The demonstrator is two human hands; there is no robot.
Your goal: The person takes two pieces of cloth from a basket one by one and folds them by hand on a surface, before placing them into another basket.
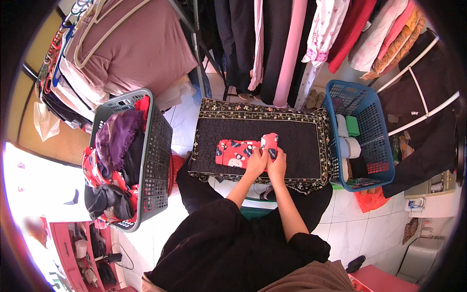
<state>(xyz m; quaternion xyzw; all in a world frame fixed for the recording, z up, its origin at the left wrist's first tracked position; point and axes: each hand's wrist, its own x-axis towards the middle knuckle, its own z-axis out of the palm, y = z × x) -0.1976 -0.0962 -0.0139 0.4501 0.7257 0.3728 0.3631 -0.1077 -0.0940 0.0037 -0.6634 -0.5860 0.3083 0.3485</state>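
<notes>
A red patterned garment (233,153) lies as a narrow folded strip on a small table covered by a black embroidered cloth (292,127). Its right end is turned over into a thicker roll (270,140). My left hand (257,160) grips the roll's left side, thumb close to the other thumb. From the right side, my right hand (277,164) holds the same roll. Both hands rest low over the table's middle, fingers partly hidden by the fabric.
To the left, a grey laundry basket (157,164) is heaped with loose clothes and a purple fringed scarf (118,135). A blue basket (368,109) at the right holds several rolled cloths (352,146). Garments (270,54) hang beyond the table. A white metal rack (419,91) stands far right.
</notes>
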